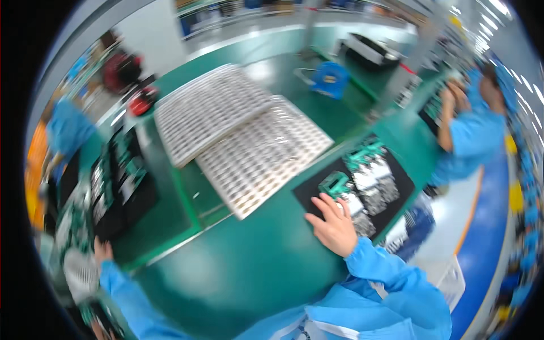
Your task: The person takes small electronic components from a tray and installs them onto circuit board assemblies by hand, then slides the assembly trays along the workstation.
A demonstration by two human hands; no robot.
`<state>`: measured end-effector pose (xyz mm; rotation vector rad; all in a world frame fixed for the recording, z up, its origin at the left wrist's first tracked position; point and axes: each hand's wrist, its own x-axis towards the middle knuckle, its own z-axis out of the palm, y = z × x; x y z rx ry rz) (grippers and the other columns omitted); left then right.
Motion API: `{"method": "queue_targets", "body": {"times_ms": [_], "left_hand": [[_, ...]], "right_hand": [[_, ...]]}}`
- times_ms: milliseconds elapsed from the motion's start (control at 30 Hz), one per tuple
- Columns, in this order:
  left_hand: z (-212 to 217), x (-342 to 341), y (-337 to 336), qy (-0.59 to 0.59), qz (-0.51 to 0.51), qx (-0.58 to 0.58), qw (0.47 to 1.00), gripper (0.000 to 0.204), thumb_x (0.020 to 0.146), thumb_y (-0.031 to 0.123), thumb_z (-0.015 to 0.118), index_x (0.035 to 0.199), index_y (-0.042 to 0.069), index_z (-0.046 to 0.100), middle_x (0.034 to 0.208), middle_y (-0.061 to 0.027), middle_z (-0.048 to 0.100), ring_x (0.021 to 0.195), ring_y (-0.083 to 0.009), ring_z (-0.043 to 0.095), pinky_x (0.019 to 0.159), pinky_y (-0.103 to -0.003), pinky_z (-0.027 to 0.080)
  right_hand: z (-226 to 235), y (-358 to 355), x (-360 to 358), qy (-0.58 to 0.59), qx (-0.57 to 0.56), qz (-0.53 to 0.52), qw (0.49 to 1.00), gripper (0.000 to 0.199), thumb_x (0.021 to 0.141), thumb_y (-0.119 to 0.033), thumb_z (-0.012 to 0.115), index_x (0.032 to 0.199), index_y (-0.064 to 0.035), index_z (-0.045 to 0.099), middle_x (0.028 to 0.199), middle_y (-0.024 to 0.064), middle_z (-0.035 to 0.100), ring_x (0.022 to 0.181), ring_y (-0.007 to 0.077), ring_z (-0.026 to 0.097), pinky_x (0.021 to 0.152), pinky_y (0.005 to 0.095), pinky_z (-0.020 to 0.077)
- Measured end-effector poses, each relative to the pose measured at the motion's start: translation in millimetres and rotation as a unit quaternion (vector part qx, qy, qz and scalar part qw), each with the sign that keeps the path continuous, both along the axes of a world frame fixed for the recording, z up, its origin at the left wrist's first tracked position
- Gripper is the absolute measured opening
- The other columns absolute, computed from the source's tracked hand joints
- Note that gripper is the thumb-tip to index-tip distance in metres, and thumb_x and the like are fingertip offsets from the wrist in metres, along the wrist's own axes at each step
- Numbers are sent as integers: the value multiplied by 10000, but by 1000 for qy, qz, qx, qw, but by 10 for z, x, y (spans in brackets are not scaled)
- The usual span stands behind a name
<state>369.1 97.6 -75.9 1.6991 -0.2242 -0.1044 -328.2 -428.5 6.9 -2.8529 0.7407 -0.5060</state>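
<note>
My right hand (pixel 335 228) is palm down with its fingers spread, at the near left edge of a black mat (pixel 403 177). Its fingertips reach the end of a green circuit board (pixel 333 182) with silvery metal parts. More such boards (pixel 369 164) lie beside it on the mat. Far to the left, my left hand (pixel 102 250) is at the near corner of another black mat (pixel 139 195), which carries further circuit boards (pixel 129 161). This hand is small and blurred, so whether its fingers grip the mat cannot be made out.
Two white trays (pixel 266 153) with rows of pockets overlap beyond the green bench (pixel 238 260). A blue object (pixel 330 79) lies farther back. At the right, a person in blue (pixel 479 130) handles boards; another blue-clad figure (pixel 67 127) is at the left. Green-framed bench edges run between.
</note>
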Motion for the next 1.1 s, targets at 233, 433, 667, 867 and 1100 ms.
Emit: {"method": "queue_targets", "body": {"times_ms": [233, 433, 667, 867, 1100], "left_hand": [[91, 355, -209, 144, 158, -153, 965, 215, 921, 235, 692, 1116, 146, 675, 946, 6, 597, 720, -106, 509, 610, -210, 461], [-331, -746, 154, -285, 33, 291, 913, 507, 839, -43, 550, 1339, 47, 548, 1207, -110, 610, 1125, -274, 596, 1025, -333, 455], [497, -2630, -1120, 229, 16, -331, 915, 132, 906, 115, 681, 1017, 42, 684, 999, -73, 708, 958, -203, 663, 894, -329, 546], [720, -3593, -1673, 213, 0, -319, 924, 232, 898, 33, 679, 1126, 62, 640, 1088, -42, 691, 961, -178, 661, 792, -282, 550], [803, -4744, -2124, 227, -14, -250, 941, 264, 949, 93, 650, 1206, 126, 598, 1139, -6, 657, 1022, -151, 630, 871, -312, 517]], "right_hand": [[-123, -339, -149, -9, -59, -29, 998, 436, 706, -138, 733, 1136, -179, 674, 1377, 97, 555, 1364, 298, 462, 1085, 558, 343], [-102, -1165, -689, 27, -84, 38, 995, 446, 704, -13, 676, 1144, -86, 666, 1298, 111, 610, 1239, 296, 567, 1061, 513, 398], [186, -1517, -699, 64, -143, 35, 987, 518, 756, 70, 601, 1264, -31, 609, 1311, 193, 575, 1228, 395, 533, 1041, 505, 398], [244, 103, 988, -79, 443, 193, 872, 340, 916, -85, 681, 1252, -46, 646, 1106, 144, 701, 993, 248, 695, 875, 329, 542], [-233, 1157, 2396, -69, 838, 131, 525, 421, 973, -218, 656, 1287, -5, 474, 1218, 138, 632, 1010, 220, 669, 784, 343, 583]]}}
